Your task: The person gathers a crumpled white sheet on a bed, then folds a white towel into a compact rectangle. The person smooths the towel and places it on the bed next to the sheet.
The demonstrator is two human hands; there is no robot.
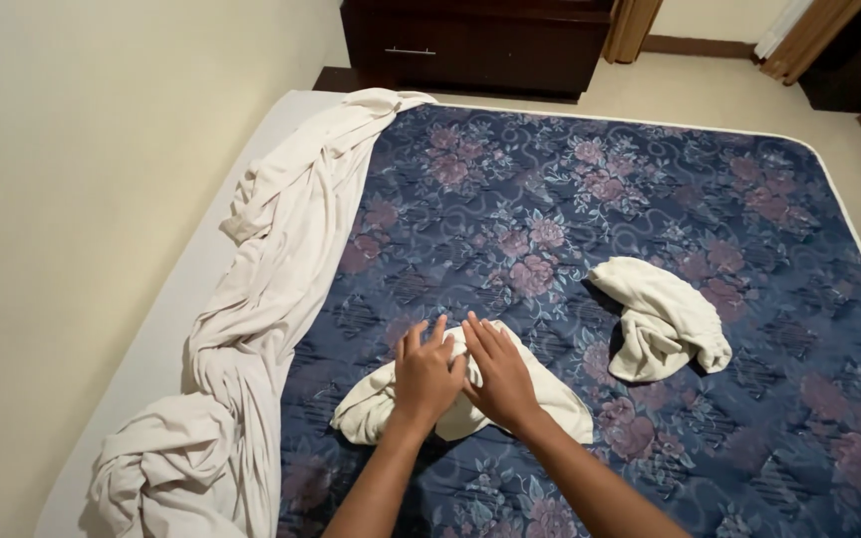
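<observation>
Both hands lie flat on a small, crumpled cream-white cloth [470, 399] that sits on the bed at about 6 o'clock, close to the person. The left hand [425, 377] presses down with its palm, fingers [413, 344] spread and released, not curled around any fold. The right hand [500, 377] rests just beside it, the two touching near the thumbs, its fingers likewise stretched out flat and grasping nothing. Hands laid like this pin the fabric against the surface, and the cloth bulges out from under them to 9 o'clock and 3 o'clock, which reads as pressing or smoothing rather than lifting.

The cloth rests on a bare, quilted dark-blue mattress with a pink floral pattern [570, 179], with no sheet over it. A second cream-white cloth [662, 319], loosely bunched, lies apart at about 2 o'clock from the hands. Along the mattress edge from 11 o'clock down to 8 o'clock runs a long, twisted pale sheet [271, 299], heaped against the side by the plain cream wall [72, 199], apparently pushed aside to keep the middle free. At 12 o'clock, beyond the bed, stands a dark wooden drawer cabinet [470, 45] on a light floor [710, 95].
</observation>
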